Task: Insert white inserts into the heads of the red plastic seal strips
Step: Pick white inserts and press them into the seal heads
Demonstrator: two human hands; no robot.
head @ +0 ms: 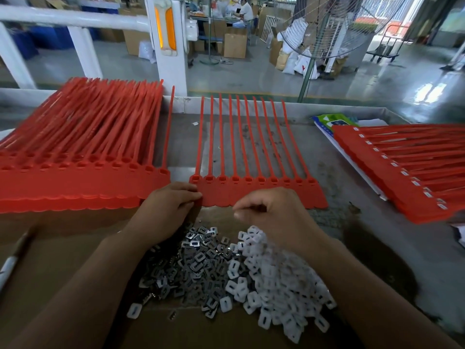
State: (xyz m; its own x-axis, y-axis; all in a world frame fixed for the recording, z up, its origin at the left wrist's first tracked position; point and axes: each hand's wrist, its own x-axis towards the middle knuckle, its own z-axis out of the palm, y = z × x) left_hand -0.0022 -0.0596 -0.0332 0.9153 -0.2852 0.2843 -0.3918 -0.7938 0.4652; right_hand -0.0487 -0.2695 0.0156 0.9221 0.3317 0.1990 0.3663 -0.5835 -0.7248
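Note:
A joined row of red seal strips [256,190] lies in front of me, tails pointing away, heads open and bare. My left hand [166,210] pinches the row's near left corner. My right hand [274,212] hovers over the row's near edge with curled fingers; whether it holds anything is hidden. Below my hands lies a heap of white inserts [276,280] beside a heap of grey metal clips [196,263], both on brown cardboard [63,248].
A thick stack of red strip rows [75,157] fills the left of the bench. Another stack with white inserts in the heads [402,172] lies at the right on papers. A pen [10,263] rests at the left edge. A fan stands beyond the bench.

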